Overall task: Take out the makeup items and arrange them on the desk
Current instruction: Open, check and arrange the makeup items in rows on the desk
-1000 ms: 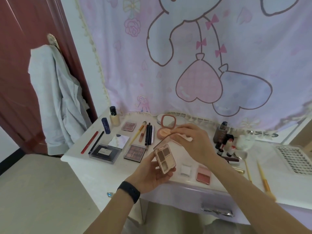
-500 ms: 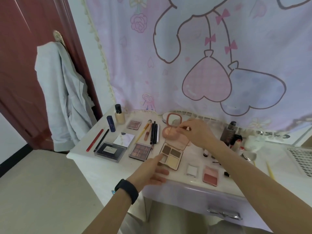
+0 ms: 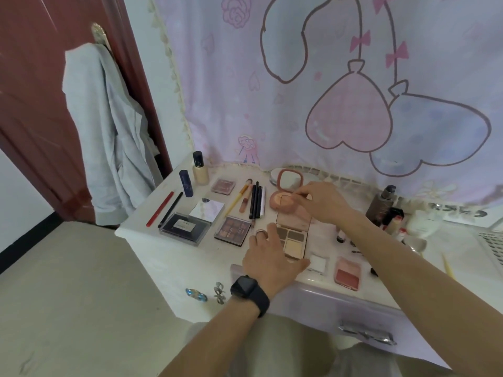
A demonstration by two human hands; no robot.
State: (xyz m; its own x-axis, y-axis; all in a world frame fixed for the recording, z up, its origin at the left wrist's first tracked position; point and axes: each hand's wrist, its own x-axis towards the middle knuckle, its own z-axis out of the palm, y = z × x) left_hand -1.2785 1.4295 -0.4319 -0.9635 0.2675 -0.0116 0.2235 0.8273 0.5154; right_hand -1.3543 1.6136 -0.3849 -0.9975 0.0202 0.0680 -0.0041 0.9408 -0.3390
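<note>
One item is changing status in this interval: the four-pan palette point(image 3: 292, 239), which both hands were holding clear of the counter point(image 3: 174, 257) a second ago, is now lying flat on it, directly in front of the round pink compact point(image 3: 290, 179); the placement step for this item is therefore judged to be finishing, with only release and fine alignment remaining.

The left hand point(image 3: 268, 261) is resting in front of the compact and slightly to its left; its fingers are lying straight along the palette's left edge, gripping nothing, and the thumb is reaching toward the near corner. The right hand point(image 3: 324, 202) is hovering just to the right of the compact; its fingertips are drawing together at the far edge of the lid point(image 3: 295, 221); whether they are pinching that edge or only touching it cannot be told.

The palette is lying open; the pinkish lid is tipping back toward the compact and reaching its base; two dark brown pans are showing nearer the compact and paler cream pans farther from it. The case is sitting between the brown multi-pan palette point(image 3: 232, 230), front-left of the compact, and the white square case point(image 3: 318, 263), front-right of it.
</note>
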